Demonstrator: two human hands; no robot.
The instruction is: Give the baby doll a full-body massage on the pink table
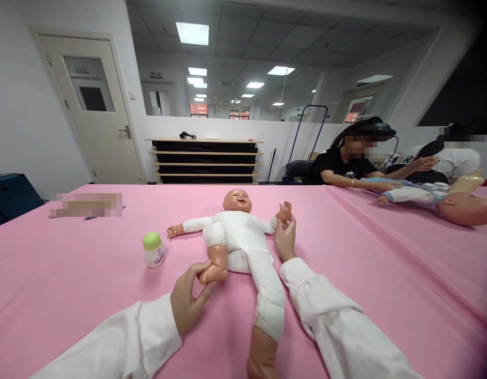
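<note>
Baby doll (241, 234) face-up on pink tablecloth (101, 279); my left hand (189, 301) pinches its bare foot (215, 273), my right hand (286, 241) grips its wrist (281, 216).

Ceiling lights (192, 33) shine behind what seems glass (243, 55).

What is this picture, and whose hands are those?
There's no robot here. A person wears a camera on their head, so you look forward and down, over their own two hands. On the smooth pink cloth lies a baby doll with a soft white cloth body. Near it stands a small rounded jar with a green lid. The left hand holds the foot of the doll's bent leg, and the right hand holds one of the doll's arms near its little hand. Farther right, another person in a black shirt is beside another doll.
</note>
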